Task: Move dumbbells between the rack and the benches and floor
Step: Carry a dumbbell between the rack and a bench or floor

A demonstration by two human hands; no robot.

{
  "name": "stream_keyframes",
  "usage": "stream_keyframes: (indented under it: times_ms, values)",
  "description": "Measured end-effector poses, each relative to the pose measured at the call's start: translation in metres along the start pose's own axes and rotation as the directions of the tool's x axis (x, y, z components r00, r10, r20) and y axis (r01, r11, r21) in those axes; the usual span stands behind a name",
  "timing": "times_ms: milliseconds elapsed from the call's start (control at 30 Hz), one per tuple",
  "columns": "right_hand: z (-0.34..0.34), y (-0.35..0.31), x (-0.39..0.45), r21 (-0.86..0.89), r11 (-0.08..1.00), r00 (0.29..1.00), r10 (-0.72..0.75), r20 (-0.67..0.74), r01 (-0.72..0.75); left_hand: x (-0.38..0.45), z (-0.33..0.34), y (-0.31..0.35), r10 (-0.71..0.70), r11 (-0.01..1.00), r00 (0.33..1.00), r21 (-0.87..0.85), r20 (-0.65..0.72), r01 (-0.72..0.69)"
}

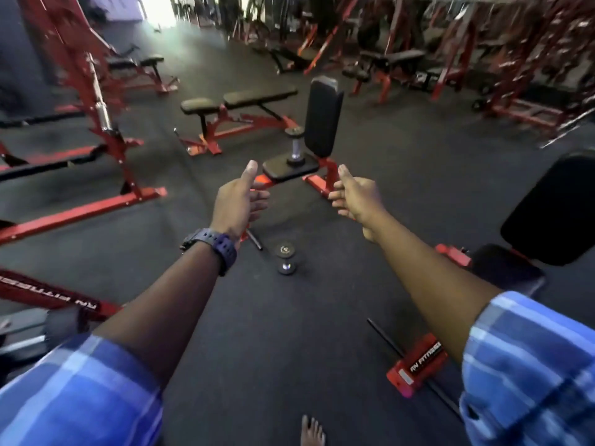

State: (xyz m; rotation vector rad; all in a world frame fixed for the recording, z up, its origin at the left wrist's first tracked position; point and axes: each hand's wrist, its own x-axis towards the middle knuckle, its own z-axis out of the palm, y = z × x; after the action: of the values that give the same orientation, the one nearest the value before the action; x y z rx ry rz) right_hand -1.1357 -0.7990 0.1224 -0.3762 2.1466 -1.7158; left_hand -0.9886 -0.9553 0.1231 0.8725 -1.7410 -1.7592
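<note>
From the head camera I see both my arms stretched forward over the dark floor (pixel 289 349). My left hand (pixel 240 201) is spread wide, thumb up and fingers loosely curled toward the middle, holding nothing. My right hand (pixel 355 197) mirrors it, thumb up, fingers half curled, also empty. A dark watch (pixel 211 246) sits on my left wrist, and both forearms come out of rolled blue plaid sleeves (pixel 80 394).

Beyond the gap between my hands stands a bench (pixel 322 120) with a red frame, its back pad raised upright. One dumbbell (pixel 295 146) stands on end on that bench's seat, just in front of the back pad. A second dumbbell (pixel 285 257) lies on the floor nearer to me, below and between my hands, close to the bench's front foot. Neither hand touches either of them.

A flat bench (pixel 238 103) stands farther back to the left. Another seat with a raised back pad (pixel 553 207) is at my right edge, and its red base bar (pixel 418 365) lies on the floor under my right forearm. A red machine frame (pixel 96 101) fills the left side. My bare foot (pixel 311 431) shows at the bottom edge. The far room is blurred.
</note>
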Motion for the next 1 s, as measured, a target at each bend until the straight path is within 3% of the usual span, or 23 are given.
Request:
stream_keyframes:
  times_ms: [200, 433, 700, 867, 1000]
  values:
    - [0.052, 0.075, 0.127, -0.029, 0.975, 0.972, 0.223, 0.07, -0.222, 0.128, 0.013, -0.071, -0.194, 0.981, 0.98, 0.006, -0.049, 0.195]
    - [0.129, 0.169, 0.288, -0.104, 0.934, 0.936, 0.348, 0.053, -0.342, 0.306, 0.035, -0.177, -0.34, 0.939, 0.938, -0.072, -0.06, 0.336]
    - [0.232, 0.372, 0.472, -0.158, 0.858, 0.868, 0.496, 0.017, -0.488, 0.513, 0.07, -0.373, -0.507, 0.861, 0.862, 0.024, 0.002, 0.507]
    - [0.276, 0.52, 0.557, -0.373, 0.799, 0.834, 0.542, 0.105, -0.472, 0.607, 0.09, -0.518, -0.545, 0.827, 0.839, 0.178, 0.014, 0.534]
    - [0.298, 0.647, 0.612, -0.502, 0.724, 0.81, 0.582, 0.074, -0.474, 0.656, 0.11, -0.638, -0.577, 0.785, 0.817, 0.285, 0.012, 0.55]
